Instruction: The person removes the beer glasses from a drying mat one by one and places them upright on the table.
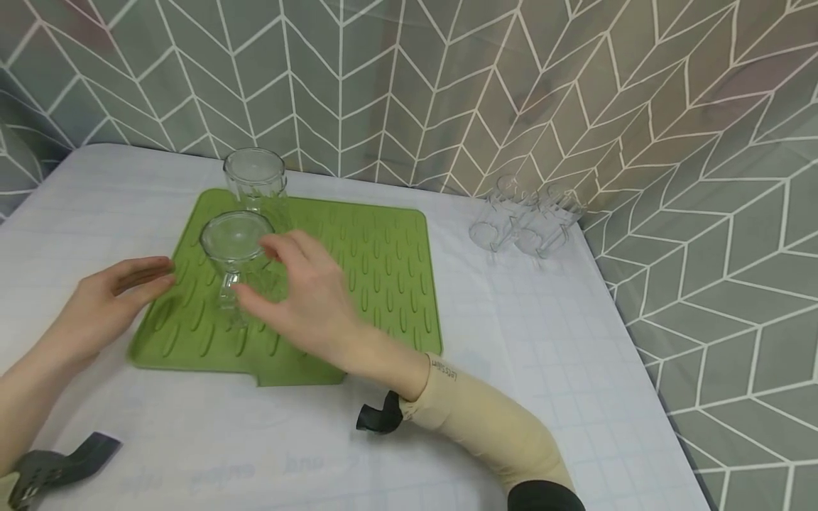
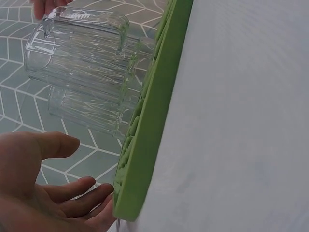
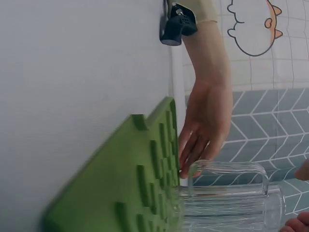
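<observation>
Clear glass handled mug on a green ridged mat
Right hand, fingers parted, is at the mug; left hand, fingers loose, is beside the mat.

a clear, handled glass mug stands vertically on the green mat's left half, near a similar mug.

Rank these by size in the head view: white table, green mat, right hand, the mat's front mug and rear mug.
1. White table
2. Green mat
3. Right hand
Last, front mug and rear mug: alike, nearness makes order unsure.
</observation>
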`<action>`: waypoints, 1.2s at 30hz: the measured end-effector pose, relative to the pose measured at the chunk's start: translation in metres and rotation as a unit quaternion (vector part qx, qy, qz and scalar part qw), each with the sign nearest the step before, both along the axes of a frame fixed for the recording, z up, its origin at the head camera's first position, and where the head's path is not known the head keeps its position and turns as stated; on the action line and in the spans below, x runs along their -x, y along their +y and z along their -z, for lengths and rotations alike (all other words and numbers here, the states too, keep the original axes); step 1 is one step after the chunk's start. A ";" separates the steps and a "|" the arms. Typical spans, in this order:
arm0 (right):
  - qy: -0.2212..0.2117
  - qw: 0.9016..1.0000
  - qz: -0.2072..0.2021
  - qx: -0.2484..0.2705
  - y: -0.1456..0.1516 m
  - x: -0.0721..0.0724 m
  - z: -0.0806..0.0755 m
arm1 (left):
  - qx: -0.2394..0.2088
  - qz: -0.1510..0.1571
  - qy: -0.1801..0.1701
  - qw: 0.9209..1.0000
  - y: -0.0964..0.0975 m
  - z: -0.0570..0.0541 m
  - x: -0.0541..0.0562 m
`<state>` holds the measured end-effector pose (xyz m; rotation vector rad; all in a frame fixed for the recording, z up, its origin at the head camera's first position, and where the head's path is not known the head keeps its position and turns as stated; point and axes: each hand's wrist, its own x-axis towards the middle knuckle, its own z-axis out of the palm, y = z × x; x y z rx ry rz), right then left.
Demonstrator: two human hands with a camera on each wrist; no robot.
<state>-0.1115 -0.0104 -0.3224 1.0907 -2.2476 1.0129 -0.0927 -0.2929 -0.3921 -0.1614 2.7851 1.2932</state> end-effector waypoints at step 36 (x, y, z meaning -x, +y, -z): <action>-0.247 0.957 0.086 -0.124 -0.037 0.028 -0.009 | -0.003 0.018 -0.007 1.000 0.000 -0.003 -0.003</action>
